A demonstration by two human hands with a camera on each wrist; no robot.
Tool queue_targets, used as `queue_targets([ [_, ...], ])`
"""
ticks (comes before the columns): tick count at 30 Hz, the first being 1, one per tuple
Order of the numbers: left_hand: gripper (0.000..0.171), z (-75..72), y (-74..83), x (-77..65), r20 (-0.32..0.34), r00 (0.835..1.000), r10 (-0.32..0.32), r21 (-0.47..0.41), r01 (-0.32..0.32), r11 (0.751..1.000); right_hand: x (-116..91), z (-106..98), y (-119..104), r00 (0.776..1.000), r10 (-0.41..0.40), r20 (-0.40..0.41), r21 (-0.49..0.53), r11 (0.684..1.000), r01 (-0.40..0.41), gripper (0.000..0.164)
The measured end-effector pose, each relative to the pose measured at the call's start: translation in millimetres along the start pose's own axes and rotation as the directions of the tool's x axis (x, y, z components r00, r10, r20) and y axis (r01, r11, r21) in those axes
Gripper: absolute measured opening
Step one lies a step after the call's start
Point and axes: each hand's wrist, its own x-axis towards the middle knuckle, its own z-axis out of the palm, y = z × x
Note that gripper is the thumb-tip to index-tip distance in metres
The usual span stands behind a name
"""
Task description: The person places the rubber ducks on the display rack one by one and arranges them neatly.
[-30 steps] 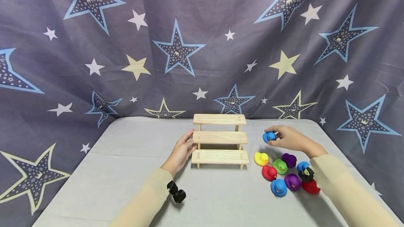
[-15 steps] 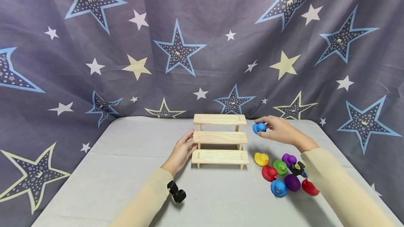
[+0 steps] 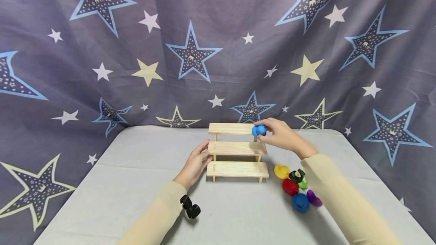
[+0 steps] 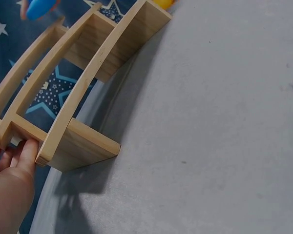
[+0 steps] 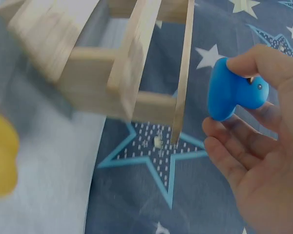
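Note:
A blue rubber duck (image 3: 259, 131) is pinched between the thumb and fingers of my right hand (image 3: 281, 135). In the head view it overlaps the right end of the top step; in the right wrist view the duck (image 5: 234, 90) shows beside that step's edge. The three-step wooden display stand (image 3: 237, 148) stands upright on the table, its steps bare. My left hand (image 3: 195, 163) grips its left side at the middle step. In the left wrist view, the fingers (image 4: 27, 156) curl at the side frame under a step.
Right of the stand sit a yellow duck (image 3: 281, 171), a red duck (image 3: 290, 187), a green duck (image 3: 303, 183), a blue duck (image 3: 301, 202) and a purple duck (image 3: 313, 198). My right sleeve covers part of this group. A starry curtain (image 3: 190, 97) hangs behind the table (image 3: 136, 184).
My right hand has carried the blue duck leftward and up, from above the other ducks to the top step's right end. The left hand and the stand have stayed put.

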Motion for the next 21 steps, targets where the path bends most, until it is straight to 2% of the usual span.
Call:
queue_targets([
  [9,0.054,0.5,0.3,-0.7,0.001,1.0,-0.006,-0.003,0.006,1.0,26,28,-11,0.999,-0.026,-0.043,0.049,0.998,0.028,0.047],
  [15,0.054,0.3,-0.9,-0.6,0.003,1.0,-0.018,0.009,0.018,1.0,38,47,-19,0.999,0.003,-0.049,0.133,0.991,0.003,0.048],
  [18,0.054,0.1,-0.8,-0.3,0.004,1.0,-0.013,0.008,0.013,1.0,44,55,-21,0.997,0.003,-0.079,0.129,0.992,0.008,0.049],
  [21,0.054,0.3,-0.6,-0.6,0.004,1.0,-0.007,0.003,0.007,1.0,49,64,-21,0.993,0.014,-0.117,0.185,0.983,0.008,0.048],
])
